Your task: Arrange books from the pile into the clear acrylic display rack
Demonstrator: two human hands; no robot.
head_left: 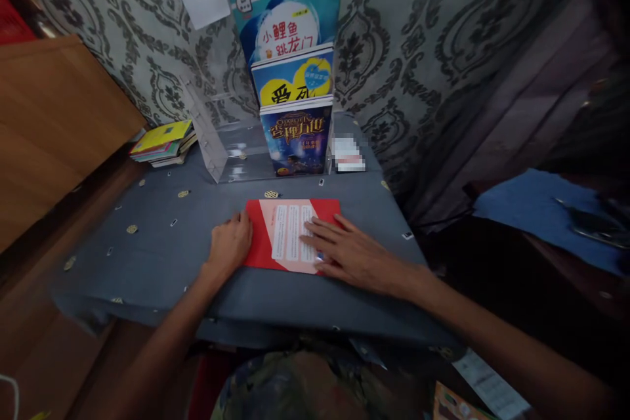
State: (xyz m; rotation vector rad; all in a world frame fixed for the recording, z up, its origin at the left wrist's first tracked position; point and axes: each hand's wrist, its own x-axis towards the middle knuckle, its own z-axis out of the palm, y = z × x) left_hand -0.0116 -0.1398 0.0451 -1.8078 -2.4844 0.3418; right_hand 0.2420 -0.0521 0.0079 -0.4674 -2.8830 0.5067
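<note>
A red book (290, 233) with a pale panel of printed text lies flat on the blue-grey tablecloth (162, 256), near its front edge. My left hand (229, 244) rests curled at the book's left edge, fingers bent against the cover. My right hand (347, 252) lies flat on the book's right half with its fingers stretched out toward the text panel. Behind the book stands a clear acrylic rack (221, 144) holding three upright books in tiers, the front one dark blue (296, 138).
A small stack of thin colourful books (162, 142) lies at the table's back left. A wooden cabinet (49, 118) stands to the left. Patterned wallpaper is behind, a dark curtain and a blue-covered surface (536, 210) to the right.
</note>
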